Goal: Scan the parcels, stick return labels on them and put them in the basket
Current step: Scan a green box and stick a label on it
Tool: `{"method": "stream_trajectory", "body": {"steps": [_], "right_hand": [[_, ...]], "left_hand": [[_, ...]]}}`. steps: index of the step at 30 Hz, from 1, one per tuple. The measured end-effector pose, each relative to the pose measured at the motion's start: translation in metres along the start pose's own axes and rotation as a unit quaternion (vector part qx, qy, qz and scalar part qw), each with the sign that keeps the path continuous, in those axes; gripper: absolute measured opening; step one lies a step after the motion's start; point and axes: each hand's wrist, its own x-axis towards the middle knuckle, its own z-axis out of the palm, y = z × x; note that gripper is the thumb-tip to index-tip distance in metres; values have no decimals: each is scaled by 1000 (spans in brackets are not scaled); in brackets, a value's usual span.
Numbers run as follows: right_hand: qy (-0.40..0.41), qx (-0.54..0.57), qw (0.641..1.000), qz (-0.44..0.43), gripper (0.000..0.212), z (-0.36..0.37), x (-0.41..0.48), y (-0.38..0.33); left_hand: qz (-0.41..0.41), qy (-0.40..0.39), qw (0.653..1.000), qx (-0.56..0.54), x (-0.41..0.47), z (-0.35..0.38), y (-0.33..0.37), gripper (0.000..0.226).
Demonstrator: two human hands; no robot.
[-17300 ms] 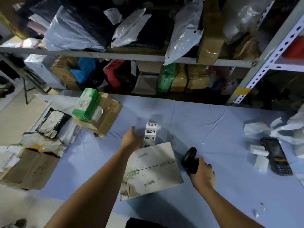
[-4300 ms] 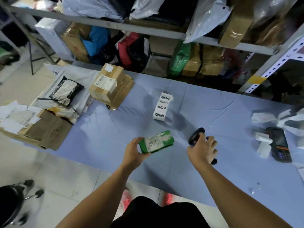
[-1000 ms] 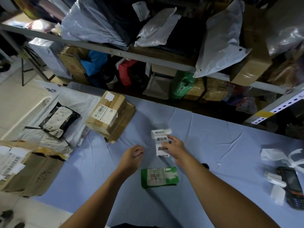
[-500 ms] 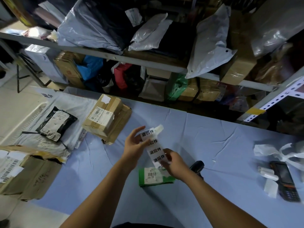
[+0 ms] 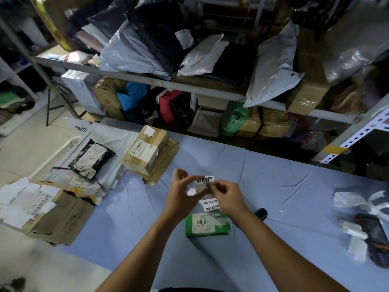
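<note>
Nearest me on the blue table [image 5: 126,218], the green parcel [image 5: 207,225] lies flat, barcode up. It looks light and soft-wrapped, so I'd grab its edges. Just above, my left hand [image 5: 182,194] and right hand [image 5: 227,197] both pinch the label strip [image 5: 211,204]. It's flimsy and sticky, corners only. Farther left sits a cardboard box [image 5: 145,150].

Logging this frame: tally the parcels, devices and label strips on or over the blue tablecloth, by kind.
Cardboard boxes: 2, stacked
Green parcel: 1
Black scanner: 1
Handheld terminal: 1
Label strip, held above the cloth: 1
Total: 6
</note>
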Motion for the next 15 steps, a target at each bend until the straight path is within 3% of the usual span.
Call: {"method": "stream_trajectory", "body": {"steps": [3,9,11,15], "right_hand": [[-36,20,999,12,19,-2,-8,-4],[-107,35,993,35,21,-8,-20,-7],[-101,18,994,34,20,-9,-21,-6],[-82,-39,996,17,19,-10,-19,-6]], "left_hand": [[80,-2,994,68,-6,0,3,25],[167,-19,965,199,-12,-6,3,15],[169,-25,964,205,-14,-6,7,13],[96,-31,983,153,-16,-6,16,11]]}}
